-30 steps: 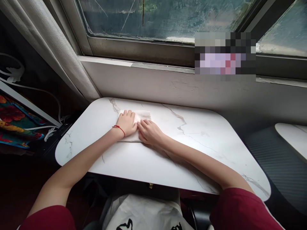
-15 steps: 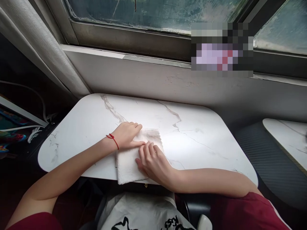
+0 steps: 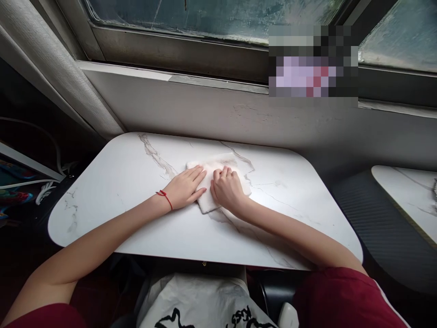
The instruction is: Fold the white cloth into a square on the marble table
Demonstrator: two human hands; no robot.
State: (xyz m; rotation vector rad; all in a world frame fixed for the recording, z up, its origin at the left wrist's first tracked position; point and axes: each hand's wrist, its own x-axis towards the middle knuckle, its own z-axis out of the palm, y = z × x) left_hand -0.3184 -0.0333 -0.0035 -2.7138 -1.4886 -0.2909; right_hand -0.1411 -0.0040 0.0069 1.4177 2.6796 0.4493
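A folded white cloth (image 3: 209,200) lies flat near the middle of the white marble-patterned table (image 3: 112,191). My left hand (image 3: 186,187), with a red string bracelet at the wrist, rests over its left edge, palm down and fingers stretched out. On the right part of the cloth sits my right hand (image 3: 230,187), its fingers curled down into the fabric. Both hands touch the cloth, and the parts under them are hidden.
Behind the table rises a pale wall (image 3: 191,109) below a window (image 3: 211,23). A curtain (image 3: 51,54) hangs at the left, with white cables (image 3: 44,191) below. A second marble-patterned table (image 3: 403,191) stands at the right beyond a dark ribbed surface (image 3: 362,223).
The cloth has moved away from the table's front edge toward the middle, slightly right, and turned a little. My right hand moved forward with it; my left hand's fingers now lie on its edge.
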